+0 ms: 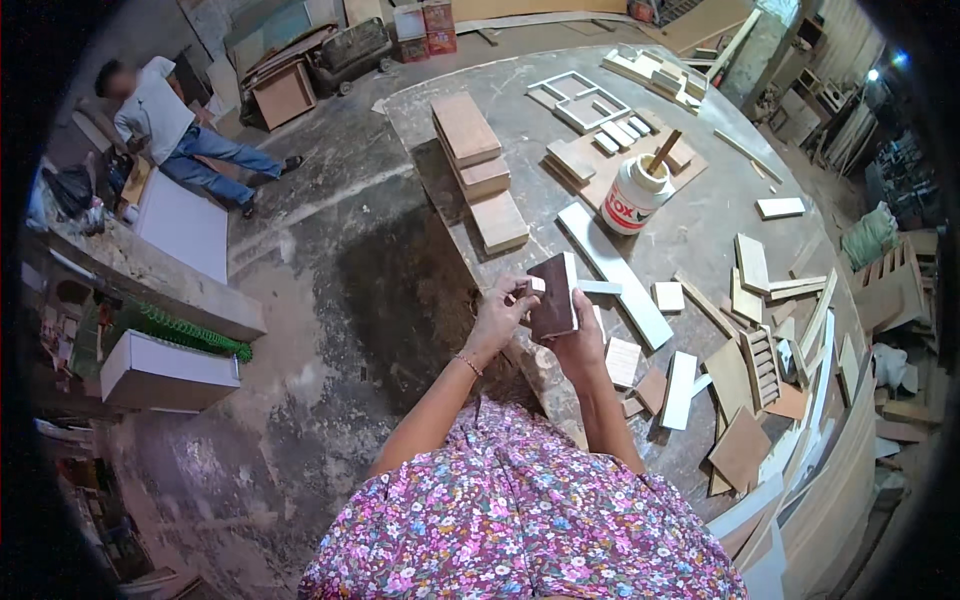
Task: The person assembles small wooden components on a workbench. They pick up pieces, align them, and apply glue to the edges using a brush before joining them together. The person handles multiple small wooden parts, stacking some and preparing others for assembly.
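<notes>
both hands up over the edge of the work table [700, 215], holding a small dark brown board [551, 295] w/ a white edge, stood roughly upright. right hand [580, 340] wraps it from below and behind, fingers closed on it. left hand [497, 315] pinches its left edge, thumb and fingertips tight on the wood; there may be a small pale bit between those fingertips, too blurry to say.

just right of the grip, a long white strip [615, 270] lies flat on the table, w/ short white offcuts beside it. further up and right of the grip, a white glue tub [633, 195] w/ a stick standing in it. straight above the grip, a stack of tan blocks [478, 170]. down-right of the grip, loose scraps of wood [745, 360] scattered near the table edge.

far up-left, well apart from the grip, another person [165, 125] sits on the floor by a white panel [185, 228].
</notes>
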`<state>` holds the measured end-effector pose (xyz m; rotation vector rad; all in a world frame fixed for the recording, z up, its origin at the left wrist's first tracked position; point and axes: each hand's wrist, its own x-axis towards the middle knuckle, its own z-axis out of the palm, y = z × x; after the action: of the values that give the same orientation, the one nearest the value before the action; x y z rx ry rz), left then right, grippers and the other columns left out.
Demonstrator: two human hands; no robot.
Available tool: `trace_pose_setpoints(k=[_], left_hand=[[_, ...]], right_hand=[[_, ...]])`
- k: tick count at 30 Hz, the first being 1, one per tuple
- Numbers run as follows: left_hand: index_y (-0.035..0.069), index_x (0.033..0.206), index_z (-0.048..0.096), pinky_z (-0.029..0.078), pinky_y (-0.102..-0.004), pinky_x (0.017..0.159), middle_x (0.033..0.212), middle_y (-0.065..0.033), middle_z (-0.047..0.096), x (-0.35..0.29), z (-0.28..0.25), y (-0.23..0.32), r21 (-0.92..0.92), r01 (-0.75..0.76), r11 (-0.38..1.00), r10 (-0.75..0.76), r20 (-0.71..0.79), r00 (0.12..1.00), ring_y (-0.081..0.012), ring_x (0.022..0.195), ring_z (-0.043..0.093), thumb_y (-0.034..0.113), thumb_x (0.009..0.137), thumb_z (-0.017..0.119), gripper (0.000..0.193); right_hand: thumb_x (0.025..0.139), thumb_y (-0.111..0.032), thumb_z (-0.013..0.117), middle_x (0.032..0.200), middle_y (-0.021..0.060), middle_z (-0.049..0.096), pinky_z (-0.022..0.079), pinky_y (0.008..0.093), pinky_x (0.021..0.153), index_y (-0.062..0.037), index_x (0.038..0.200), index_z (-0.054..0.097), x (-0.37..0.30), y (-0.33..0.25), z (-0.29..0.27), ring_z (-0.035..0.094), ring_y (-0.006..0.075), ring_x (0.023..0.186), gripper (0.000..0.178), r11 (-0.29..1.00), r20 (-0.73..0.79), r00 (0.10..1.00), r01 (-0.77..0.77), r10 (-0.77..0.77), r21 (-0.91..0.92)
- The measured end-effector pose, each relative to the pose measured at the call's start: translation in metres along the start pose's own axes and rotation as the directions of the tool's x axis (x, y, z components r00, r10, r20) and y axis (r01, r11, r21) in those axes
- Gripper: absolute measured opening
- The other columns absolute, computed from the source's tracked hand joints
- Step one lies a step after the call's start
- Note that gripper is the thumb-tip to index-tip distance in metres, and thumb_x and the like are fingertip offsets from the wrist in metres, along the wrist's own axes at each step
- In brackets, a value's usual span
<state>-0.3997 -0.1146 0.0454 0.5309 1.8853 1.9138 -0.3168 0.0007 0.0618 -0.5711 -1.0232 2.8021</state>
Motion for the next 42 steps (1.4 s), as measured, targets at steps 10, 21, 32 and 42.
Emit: trace_pose_setpoints(k=[10,21,32,42], left_hand=[[-0.005,0.090,0.057,0.045,-0.0225,0.063,0.080,-0.0074,0.061,0.006,-0.004,-0.012,-0.226,0.103,0.969,-0.128,-0.099,0.987,-0.0075,0.069,0.053,0.018,0.081,0.065,0.026],[0.003,0.098,0.053,0.044,-0.0208,0.047,0.075,0.0000,0.056,0.007,0.003,-0.009,-0.407,0.111,0.906,-0.156,-0.078,0.985,-0.0056,0.062,0.053,0.029,0.089,0.055,0.027],[0.000,0.136,0.028,0.043,-0.0199,0.059,0.082,-0.0007,0.050,0.005,0.002,-0.003,-0.086,0.088,0.992,-0.076,0.131,0.988,-0.0048,0.066,0.048,0.024,0.086,0.059,0.063],[-0.003,0.132,0.034,0.046,-0.0210,0.076,0.101,-0.0036,0.054,0.002,-0.001,-0.011,-0.132,0.081,0.988,-0.051,0.212,0.976,-0.0063,0.086,0.053,0.004,0.075,0.065,0.065]], right_hand=[[0.090,-0.046,0.037,0.099,0.0103,0.060,0.049,0.0414,0.068,-0.0085,0.117,0.046,-0.005,-0.004,-0.004,0.061,0.0235,0.084,0.048,0.994,0.014,0.995,-0.100,0.100,0.053],[0.090,-0.044,0.038,0.104,0.0113,0.058,0.051,0.0435,0.069,-0.0076,0.120,0.042,-0.011,-0.003,0.002,0.061,0.0254,0.087,0.047,0.997,0.007,0.997,-0.074,0.074,0.000],[0.091,-0.045,0.038,0.106,0.0148,0.057,0.051,0.0405,0.073,-0.0066,0.121,0.042,-0.007,0.001,-0.005,0.060,0.0267,0.088,0.049,0.997,-0.035,0.999,-0.003,0.006,0.080],[0.090,-0.042,0.041,0.101,0.0079,0.059,0.049,0.0342,0.072,-0.0071,0.116,0.046,-0.010,-0.003,-0.003,0.060,0.0177,0.088,0.044,0.996,-0.067,0.998,0.012,-0.018,-0.092]])
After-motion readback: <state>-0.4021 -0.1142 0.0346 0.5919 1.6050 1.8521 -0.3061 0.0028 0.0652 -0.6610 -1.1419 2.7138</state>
